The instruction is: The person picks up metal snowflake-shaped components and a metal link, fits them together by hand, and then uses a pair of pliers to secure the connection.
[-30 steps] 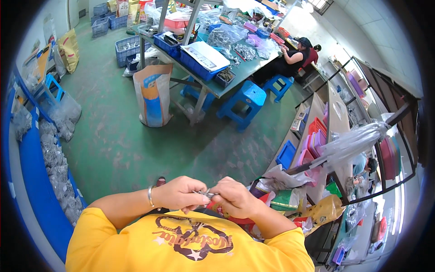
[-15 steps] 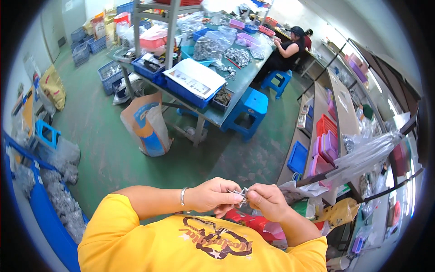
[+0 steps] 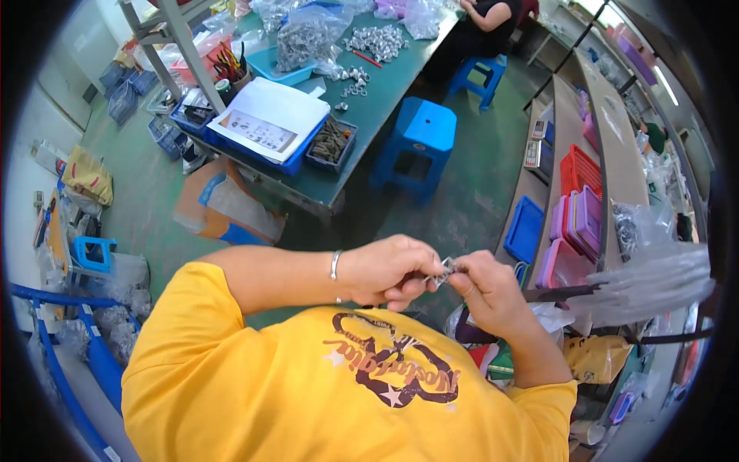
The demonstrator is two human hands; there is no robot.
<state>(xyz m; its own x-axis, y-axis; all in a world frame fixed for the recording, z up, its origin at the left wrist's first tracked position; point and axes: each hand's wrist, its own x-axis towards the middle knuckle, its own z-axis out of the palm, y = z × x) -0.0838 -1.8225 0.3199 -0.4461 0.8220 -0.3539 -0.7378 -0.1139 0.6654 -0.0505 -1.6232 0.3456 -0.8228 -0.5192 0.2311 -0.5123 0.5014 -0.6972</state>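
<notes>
My left hand [image 3: 391, 271], with a silver bangle [image 3: 336, 266] at the wrist, pinches a small silvery metal piece [image 3: 441, 272] between thumb and forefinger. My right hand [image 3: 486, 291] grips the same piece from its other side, so the two sets of fingertips almost meet. The metal looks thin and angular, and fingers cover much of it; its exact kind cannot be made out. Both hands are held in front of my yellow shirt, above the floor and apart from any table.
Ahead stands a green-topped table [image 3: 362, 100] with a heap of small metal parts [image 3: 377, 42], a blue tray under white papers [image 3: 269, 115] and a box of dark pieces [image 3: 332, 144]. A blue stool [image 3: 422, 135] is beside it. Shelves with baskets [image 3: 579, 173] line the right. A co-worker [image 3: 486, 19] sits beyond.
My hands have moved up and to the right in the picture, still holding the metal piece. The view has shifted, bringing the table and stool closer and cutting off the co-worker's head.
</notes>
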